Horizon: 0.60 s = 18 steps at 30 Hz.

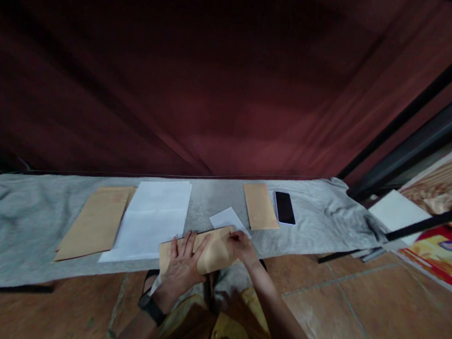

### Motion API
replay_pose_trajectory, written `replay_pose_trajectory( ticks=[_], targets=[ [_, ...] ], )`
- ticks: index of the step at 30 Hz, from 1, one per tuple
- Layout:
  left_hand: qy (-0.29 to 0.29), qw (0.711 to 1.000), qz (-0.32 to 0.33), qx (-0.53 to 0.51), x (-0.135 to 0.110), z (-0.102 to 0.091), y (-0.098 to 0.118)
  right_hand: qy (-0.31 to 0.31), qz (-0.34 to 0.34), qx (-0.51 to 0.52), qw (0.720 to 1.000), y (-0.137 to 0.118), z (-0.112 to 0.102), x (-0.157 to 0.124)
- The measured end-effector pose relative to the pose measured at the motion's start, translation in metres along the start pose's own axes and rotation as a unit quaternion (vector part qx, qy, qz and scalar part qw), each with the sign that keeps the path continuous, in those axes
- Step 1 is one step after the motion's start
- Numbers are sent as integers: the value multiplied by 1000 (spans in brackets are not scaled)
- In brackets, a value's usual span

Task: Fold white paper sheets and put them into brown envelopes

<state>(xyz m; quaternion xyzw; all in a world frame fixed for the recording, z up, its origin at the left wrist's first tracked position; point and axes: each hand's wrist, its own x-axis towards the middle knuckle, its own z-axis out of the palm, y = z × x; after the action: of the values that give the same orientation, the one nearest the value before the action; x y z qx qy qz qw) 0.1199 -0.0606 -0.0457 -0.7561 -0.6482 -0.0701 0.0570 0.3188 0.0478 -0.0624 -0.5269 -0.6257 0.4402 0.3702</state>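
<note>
A brown paper envelope lies at the near edge of the cloth-covered table. My left hand rests flat on its left part with the fingers spread. At the other end, my right hand pinches the envelope's right edge, where the paper bulges up. Partly under the envelope's far edge sits a small white sheet. Left of my left hand are white paper sheets, overlapping a stack of larger brown envelopes.
Another brown envelope lies farther back, beside a phone with a dark screen. A grey cloth covers the table. Behind hangs a dark red curtain. A red and yellow box stands at the right.
</note>
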Motion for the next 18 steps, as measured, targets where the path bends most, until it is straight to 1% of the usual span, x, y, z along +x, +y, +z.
replay_pose_trajectory(
  ticks=[2, 4, 6, 8, 9, 11, 12, 14, 18],
  targets=[
    [7, 1000, 0, -2, -1, -1, 0, -16, 22, -7, 1000, -4, -5, 0],
    [16, 1000, -3, -5, 0, -4, 1, -49, 34, -9, 998, -12, -13, -2],
    [27, 1000, -2, -5, 1, -9, 3, -94, 44, 2, 995, -22, -21, -7],
    [37, 999, 5, -7, 2, -14, 5, -152, 61, 55, 985, -32, -31, -13],
    [43, 999, 10, -9, 3, -17, 6, -186, 77, 97, 975, -37, -36, -17],
    [52, 998, 19, -15, 3, -21, 8, -234, 106, 164, 952, -45, -45, -25],
    [52, 998, 23, -17, 2, -23, 10, -239, 109, 169, 950, -48, -48, -29],
    [45, 998, 31, -18, -1, -24, 14, -224, 97, 141, 959, -50, -51, -37],
    [22, 998, 49, -19, -11, -20, 28, -113, 50, 78, 989, -49, -44, -53]
  ],
)
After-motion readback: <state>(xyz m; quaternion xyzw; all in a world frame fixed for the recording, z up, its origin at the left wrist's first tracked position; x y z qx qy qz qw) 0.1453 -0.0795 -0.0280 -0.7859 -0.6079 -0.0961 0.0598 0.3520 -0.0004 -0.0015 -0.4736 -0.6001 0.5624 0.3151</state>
